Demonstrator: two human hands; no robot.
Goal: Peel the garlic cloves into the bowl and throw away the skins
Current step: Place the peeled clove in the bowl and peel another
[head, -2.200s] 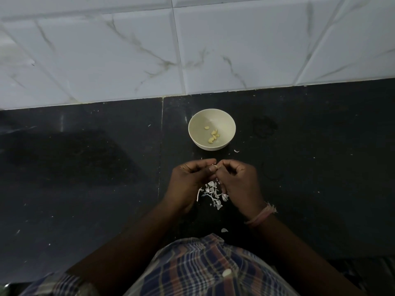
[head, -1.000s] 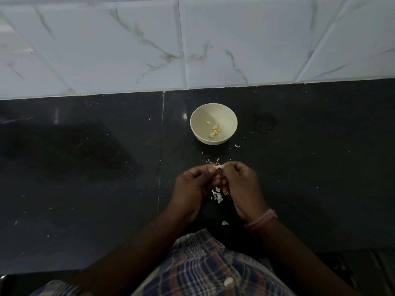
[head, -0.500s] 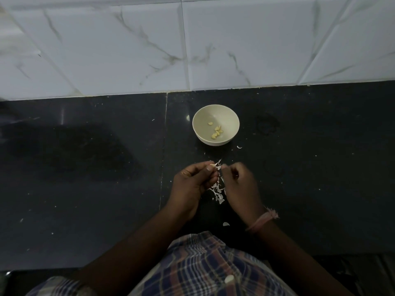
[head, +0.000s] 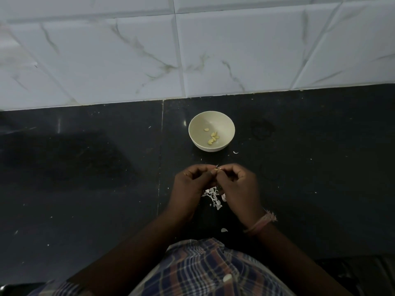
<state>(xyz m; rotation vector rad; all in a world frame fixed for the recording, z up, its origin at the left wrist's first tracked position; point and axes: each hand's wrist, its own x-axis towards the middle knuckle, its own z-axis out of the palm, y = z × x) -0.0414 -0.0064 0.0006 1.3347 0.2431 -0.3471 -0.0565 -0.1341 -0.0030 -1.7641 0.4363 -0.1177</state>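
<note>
Closing back together after parting, left hand (head: 190,184) and right hand (head: 237,184) pinching one clove (head: 216,168); peeling ongoing, skins (head: 213,196) piled beneath.

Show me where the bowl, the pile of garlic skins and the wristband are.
bowl (head: 197,122): head view, bare inner wall at upper left.
pile of garlic skins (head: 212,195): head view, middle of the white scraps between the hands.
wristband (head: 259,224): head view, the strands round the right wrist.

Head-worn camera looks steeply down, close above the dark counter (head: 85,189).
</note>
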